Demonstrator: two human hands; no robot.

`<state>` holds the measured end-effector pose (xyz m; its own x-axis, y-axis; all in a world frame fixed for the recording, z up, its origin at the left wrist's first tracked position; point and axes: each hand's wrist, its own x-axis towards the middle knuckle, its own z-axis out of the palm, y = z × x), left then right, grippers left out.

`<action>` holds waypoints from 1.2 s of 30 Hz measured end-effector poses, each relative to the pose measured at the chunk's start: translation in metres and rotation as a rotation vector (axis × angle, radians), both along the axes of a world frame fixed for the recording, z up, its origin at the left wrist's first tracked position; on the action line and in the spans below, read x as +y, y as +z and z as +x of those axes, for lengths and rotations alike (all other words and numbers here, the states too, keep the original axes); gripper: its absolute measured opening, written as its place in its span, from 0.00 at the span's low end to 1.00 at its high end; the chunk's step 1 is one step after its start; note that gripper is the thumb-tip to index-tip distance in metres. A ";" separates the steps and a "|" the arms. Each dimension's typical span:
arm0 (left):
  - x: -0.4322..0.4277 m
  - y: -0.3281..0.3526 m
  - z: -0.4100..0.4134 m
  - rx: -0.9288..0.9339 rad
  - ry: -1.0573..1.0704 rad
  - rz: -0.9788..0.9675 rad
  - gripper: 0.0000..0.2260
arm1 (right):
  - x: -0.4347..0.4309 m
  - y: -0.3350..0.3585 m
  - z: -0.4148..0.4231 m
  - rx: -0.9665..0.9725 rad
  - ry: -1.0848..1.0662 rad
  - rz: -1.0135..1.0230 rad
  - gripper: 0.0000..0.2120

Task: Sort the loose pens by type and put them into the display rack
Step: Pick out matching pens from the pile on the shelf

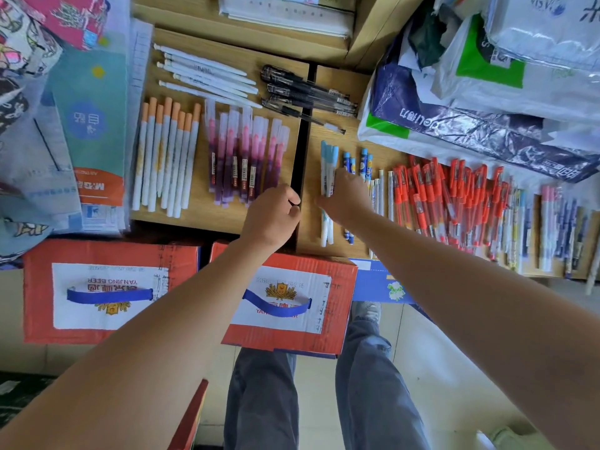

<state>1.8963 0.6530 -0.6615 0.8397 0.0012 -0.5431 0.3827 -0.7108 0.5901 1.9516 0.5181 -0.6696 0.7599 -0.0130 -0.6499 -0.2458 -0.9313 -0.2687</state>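
Note:
Pens lie in groups on two wooden shelf boards (224,219). On the left board are orange-capped white pens (165,157), purple-pink pens (243,157), plain white pens (207,76) and black gel pens (308,95). My right hand (347,196) pinches a few white pens with light-blue caps (328,167) above the right board. Dark-blue patterned pens (365,160) lie just right of them. A heap of red pens (448,199) spreads further right. My left hand (272,216) hovers curled at the gap between the boards, holding nothing.
Two red beer cartons (97,254) stand below the shelf front. Notebooks and printed fabric (87,125) crowd the left side. Plastic bags (487,102) overhang the back right. More mixed pens (552,222) lie at the far right edge.

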 end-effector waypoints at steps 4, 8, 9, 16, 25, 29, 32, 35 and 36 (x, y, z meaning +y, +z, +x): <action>-0.003 -0.004 0.001 -0.026 -0.025 -0.013 0.11 | 0.001 0.002 -0.009 -0.041 -0.004 0.023 0.20; -0.008 -0.010 0.003 -0.025 -0.047 -0.017 0.14 | 0.002 0.002 -0.014 -0.060 -0.022 0.060 0.28; -0.010 -0.011 0.004 -0.024 -0.049 -0.020 0.16 | 0.002 0.001 -0.015 -0.070 -0.035 0.080 0.29; -0.016 -0.012 0.005 -0.053 -0.024 -0.017 0.20 | -0.010 0.000 -0.015 -0.138 -0.018 0.146 0.26; -0.023 -0.013 0.007 -0.059 -0.040 0.008 0.22 | -0.016 -0.009 -0.006 -0.259 0.002 0.136 0.09; -0.025 -0.013 0.007 -0.075 -0.024 0.024 0.22 | -0.019 -0.011 -0.008 -0.294 -0.014 0.161 0.09; -0.027 -0.014 0.008 -0.089 -0.014 0.029 0.21 | -0.027 -0.011 -0.009 -0.312 -0.049 0.189 0.08; -0.027 -0.015 0.010 -0.110 -0.008 0.035 0.20 | -0.033 -0.013 -0.010 -0.332 -0.054 0.198 0.07; -0.028 -0.015 0.011 -0.115 -0.005 0.036 0.20 | -0.035 -0.014 -0.010 -0.343 -0.051 0.199 0.06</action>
<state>1.9069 0.6253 -0.6767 0.8965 0.0145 -0.4428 0.3103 -0.7340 0.6042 1.9420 0.4834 -0.6833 0.9351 0.0444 -0.3517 -0.1547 -0.8417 -0.5173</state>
